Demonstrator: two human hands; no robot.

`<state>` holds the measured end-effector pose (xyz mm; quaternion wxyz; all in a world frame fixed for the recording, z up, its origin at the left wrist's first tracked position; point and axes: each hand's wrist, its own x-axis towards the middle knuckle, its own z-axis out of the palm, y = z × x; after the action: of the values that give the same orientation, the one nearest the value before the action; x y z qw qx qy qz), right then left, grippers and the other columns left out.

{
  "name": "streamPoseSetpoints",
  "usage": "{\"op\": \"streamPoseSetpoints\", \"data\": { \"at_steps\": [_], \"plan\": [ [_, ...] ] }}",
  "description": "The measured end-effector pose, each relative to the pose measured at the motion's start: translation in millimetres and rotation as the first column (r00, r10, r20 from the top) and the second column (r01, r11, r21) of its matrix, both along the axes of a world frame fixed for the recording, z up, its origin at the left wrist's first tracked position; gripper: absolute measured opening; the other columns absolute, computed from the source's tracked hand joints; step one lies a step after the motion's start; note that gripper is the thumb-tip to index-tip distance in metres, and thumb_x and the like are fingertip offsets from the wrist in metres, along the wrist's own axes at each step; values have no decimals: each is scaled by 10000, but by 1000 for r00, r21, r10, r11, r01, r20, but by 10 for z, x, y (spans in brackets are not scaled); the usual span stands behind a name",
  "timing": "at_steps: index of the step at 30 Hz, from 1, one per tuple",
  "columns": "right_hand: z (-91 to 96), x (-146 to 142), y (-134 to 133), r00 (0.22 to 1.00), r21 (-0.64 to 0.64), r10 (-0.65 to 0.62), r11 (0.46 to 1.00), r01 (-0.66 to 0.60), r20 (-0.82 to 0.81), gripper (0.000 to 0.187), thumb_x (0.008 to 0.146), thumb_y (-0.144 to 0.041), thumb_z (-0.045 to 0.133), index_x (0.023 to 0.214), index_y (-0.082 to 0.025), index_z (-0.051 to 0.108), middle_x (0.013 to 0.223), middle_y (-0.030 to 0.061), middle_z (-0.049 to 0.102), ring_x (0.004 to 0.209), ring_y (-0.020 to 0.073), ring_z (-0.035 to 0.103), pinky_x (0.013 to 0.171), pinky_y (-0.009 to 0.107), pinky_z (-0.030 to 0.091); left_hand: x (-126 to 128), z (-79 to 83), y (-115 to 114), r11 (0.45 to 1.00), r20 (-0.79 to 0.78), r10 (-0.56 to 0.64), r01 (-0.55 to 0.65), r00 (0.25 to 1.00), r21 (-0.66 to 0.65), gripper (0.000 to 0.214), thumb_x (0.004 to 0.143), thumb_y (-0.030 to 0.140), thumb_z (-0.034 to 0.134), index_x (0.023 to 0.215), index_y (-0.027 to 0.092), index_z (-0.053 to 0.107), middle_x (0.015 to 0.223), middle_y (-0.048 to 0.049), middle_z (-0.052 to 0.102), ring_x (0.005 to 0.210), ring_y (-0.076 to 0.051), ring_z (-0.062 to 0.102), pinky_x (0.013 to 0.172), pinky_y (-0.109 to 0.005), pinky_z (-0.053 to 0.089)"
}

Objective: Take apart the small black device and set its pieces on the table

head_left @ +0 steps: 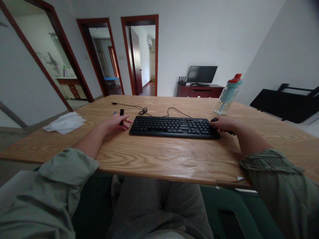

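Resting both hands beside a black keyboard (171,126) on a wooden table (161,156).
Left hand (115,123) lies low just left of the keyboard, fingers loosely spread against a small black stick-shaped object (121,113); cannot tell if it is pinched. Right hand (224,125) sits at the keyboard's right end, fingers curled down over a black mouse (213,119) that is mostly hidden. Keyboard is flat, rectangular, matte plastic, with a thin black cable (143,110) looped behind it. Tabletop is glossy light wood with bold grain. Crumpled white cloth or paper (65,122) sits near the left edge, a clear teal bottle (228,96) with a red cap at far right. White walls, dark red door frames (157,53), dark screen (201,74) on a red-brown cabinet (200,90).
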<state>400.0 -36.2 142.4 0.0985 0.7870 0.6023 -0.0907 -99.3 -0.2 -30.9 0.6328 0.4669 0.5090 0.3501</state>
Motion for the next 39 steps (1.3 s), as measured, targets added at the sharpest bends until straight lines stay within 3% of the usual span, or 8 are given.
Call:
{"op": "streamPoseSetpoints", "data": {
  "at_steps": [8, 15, 20, 24, 28, 32, 36, 39],
  "plan": [
    [-113, 145, 80, 999, 211, -7, 978, -1, 38, 256, 851, -327, 571, 986, -137, 677, 854, 116, 721, 717, 206, 643, 654, 300, 483, -176, -56, 69, 962, -129, 177, -144, 976, 231, 253, 819, 421, 571, 867, 227, 415, 621, 64, 410, 446, -68, 322, 437, -214, 207],
    [-109, 79, 31, 988, 118, -149, 981, 154, -52, 258, 886, -320, 502, 805, -141, 669, 751, 116, 685, 578, 185, 587, 564, 309, 438, -12, -79, 102, 954, -254, 134, -56, 958, 294, 178, 855, 357, 489, 768, 209, 443, 611, 20, 485, 509, -105, 429, 492, -253, 318],
    [-109, -141, -11, 1000, 127, -16, 992, 16, -7, 176, 861, -298, 611, 855, -145, 698, 808, 102, 715, 659, 183, 615, 602, 288, 445, 60, -96, 168, 903, -303, 156, -11, 940, 429, 364, 897, 514, 495, 960, 177, 620, 739, -15, 588, 601, -134, 503, 558, -268, 390],
    [-125, -320, 43, 996, 51, 69, 996, -72, 52, 225, 876, -309, 605, 885, -126, 735, 867, 122, 744, 725, 203, 649, 650, 291, 463, 417, 199, 73, 762, -309, 218, 36, 926, 647, 490, 928, 551, 468, 1189, 193, 679, 1004, -60, 713, 872, -202, 625, 753, -296, 456],
    [-122, -377, 63, 979, 116, 104, 985, -125, 173, 277, 884, -318, 581, 951, -115, 756, 973, 165, 752, 822, 256, 684, 712, 323, 491, 904, 586, -121, 625, -466, 101, 309, 879, 717, 457, 950, 533, 454, 1165, 226, 715, 1071, -61, 744, 978, -222, 663, 847, -306, 466],
    [-57, -494, -81, 955, 337, 285, 893, -297, 86, 312, 890, -326, 582, 1094, -147, 737, 1071, 136, 745, 954, 261, 690, 841, 338, 514, 1240, 812, -208, 397, -686, 31, 622, 726, 675, 372, 954, 466, 466, 1069, 225, 726, 1026, -56, 751, 933, -218, 677, 809, -310, 481],
    [-51, -926, -276, 824, 490, 564, 733, -471, -50, 299, 881, -327, 598, 1108, -188, 733, 1054, 98, 742, 954, 239, 683, 875, 351, 520, 1420, 810, -157, 267, -663, 36, 632, 748, 728, 312, 907, 444, 584, 1061, 202, 706, 1014, -69, 748, 934, -223, 686, 804, -313, 502],
    [-131, -1267, -347, 732, 427, 669, 704, -567, -132, 285, 871, -312, 609, 1097, -199, 740, 1002, 82, 744, 904, 227, 677, 828, 343, 517, 1472, 751, -155, 270, -558, -5, 538, 830, 799, 287, 910, 409, 614, 1086, 195, 690, 1046, -60, 744, 945, -205, 688, 824, -308, 510]
  ]
}}
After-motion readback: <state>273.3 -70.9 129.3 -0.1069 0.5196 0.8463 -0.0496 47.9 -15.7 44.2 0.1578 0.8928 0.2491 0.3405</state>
